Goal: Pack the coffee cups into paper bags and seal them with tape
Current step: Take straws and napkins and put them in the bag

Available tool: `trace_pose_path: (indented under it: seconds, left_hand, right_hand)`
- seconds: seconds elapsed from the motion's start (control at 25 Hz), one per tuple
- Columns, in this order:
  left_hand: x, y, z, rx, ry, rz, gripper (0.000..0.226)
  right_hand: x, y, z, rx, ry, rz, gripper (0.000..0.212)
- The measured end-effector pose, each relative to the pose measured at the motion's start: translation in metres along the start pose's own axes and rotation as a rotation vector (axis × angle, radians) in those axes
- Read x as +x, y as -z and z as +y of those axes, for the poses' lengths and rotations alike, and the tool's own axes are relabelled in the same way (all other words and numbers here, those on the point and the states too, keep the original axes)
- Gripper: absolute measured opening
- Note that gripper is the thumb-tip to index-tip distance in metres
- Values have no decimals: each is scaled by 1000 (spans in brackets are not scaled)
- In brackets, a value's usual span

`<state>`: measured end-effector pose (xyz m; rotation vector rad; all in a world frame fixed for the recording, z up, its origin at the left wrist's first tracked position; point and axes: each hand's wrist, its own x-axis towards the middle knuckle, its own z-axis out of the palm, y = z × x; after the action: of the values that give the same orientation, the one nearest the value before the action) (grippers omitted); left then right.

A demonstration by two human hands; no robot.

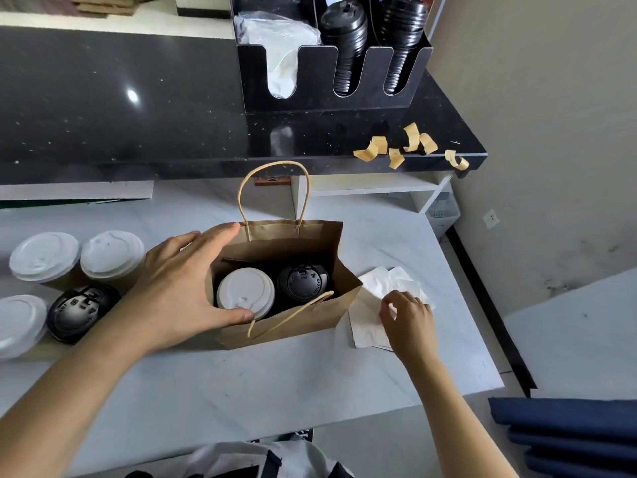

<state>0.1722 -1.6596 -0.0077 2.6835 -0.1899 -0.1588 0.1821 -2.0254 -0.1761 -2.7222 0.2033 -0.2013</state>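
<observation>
Two cups (272, 292) in bag (293, 243) mid-table, four cups (65, 288) left, napkins (375, 305) right (tape strips (410, 146) on counter behind).

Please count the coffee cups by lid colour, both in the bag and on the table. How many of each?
White lids: 4, one in the paper bag at, three on the table.
Black lids: 2, one in the bag, one on the table.
Total: 6 cups.
</observation>
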Motion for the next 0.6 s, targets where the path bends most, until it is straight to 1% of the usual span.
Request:
trace_pose_path:
  seconds: [0.12, 0.2, 0.32, 0.44, 0.48, 0.52, 0.6]
  left_hand:
    - [1, 1, -2, -4, -9, -4, 125]
    - [2, 0, -2, -16, -12, -8, 125]
    - [2, 0, -2, -15, -13, -3, 125]
    - [2, 0, -3, 1, -17, -11, 125]
    - [1, 0, -3, 6, -21, -15, 125]
    - [1, 1, -3, 13, -28, -15, 124]
    - [2, 1, -4, 19, -37, -10, 120]
  right_hand:
    - [9, 15, 2, 69, -73, 87, 6]
    - [15, 25, 3, 76, -82, 110, 10]
    - [18, 32, 4, 16, 36, 135, 18]
    - [19, 23, 12, -79, 230, 111, 31]
    - [18, 18, 13, -108, 261, 92, 33]
    - [16, 13, 12, -138, 281, 70, 32]
    - [2, 4, 3, -178, 301, 18, 22]
